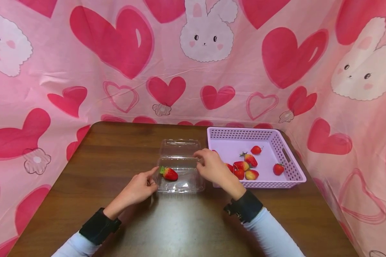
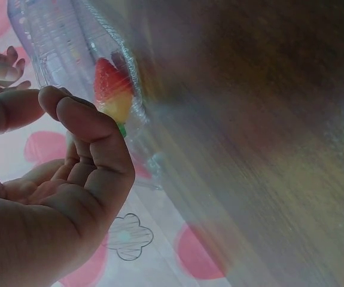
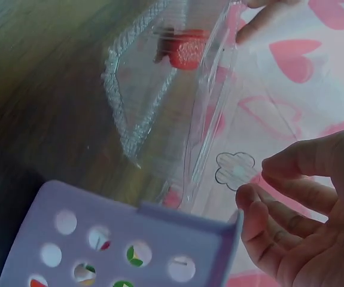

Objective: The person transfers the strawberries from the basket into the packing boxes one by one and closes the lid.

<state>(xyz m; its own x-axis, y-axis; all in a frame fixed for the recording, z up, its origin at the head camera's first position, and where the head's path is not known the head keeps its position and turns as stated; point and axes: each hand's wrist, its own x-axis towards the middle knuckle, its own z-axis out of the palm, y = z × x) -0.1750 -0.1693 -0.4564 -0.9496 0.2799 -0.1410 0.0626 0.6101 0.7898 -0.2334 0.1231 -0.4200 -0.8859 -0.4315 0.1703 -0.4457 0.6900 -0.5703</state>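
A clear plastic clamshell box (image 1: 190, 180) lies unfolded on the table, its lid (image 1: 180, 148) laid back on the far side. One red strawberry (image 1: 170, 174) with green leaves rests inside, at the left. With thumb and fingertips, my left hand (image 1: 138, 185) holds the box's left edge; the left wrist view shows the tips at its rim. My right hand (image 1: 212, 167) hovers by the box's right edge, fingers loosely bent with nothing between them in the right wrist view. Part of the purple basket (image 1: 260, 184) is hidden behind this hand.
Several strawberries lie in the basket: a cluster near its front left, one small strawberry (image 1: 256, 150) farther back, and another strawberry (image 1: 278, 169) at the right. The brown wooden table (image 1: 122, 146) ends at a pink heart-patterned cloth (image 1: 167, 64).
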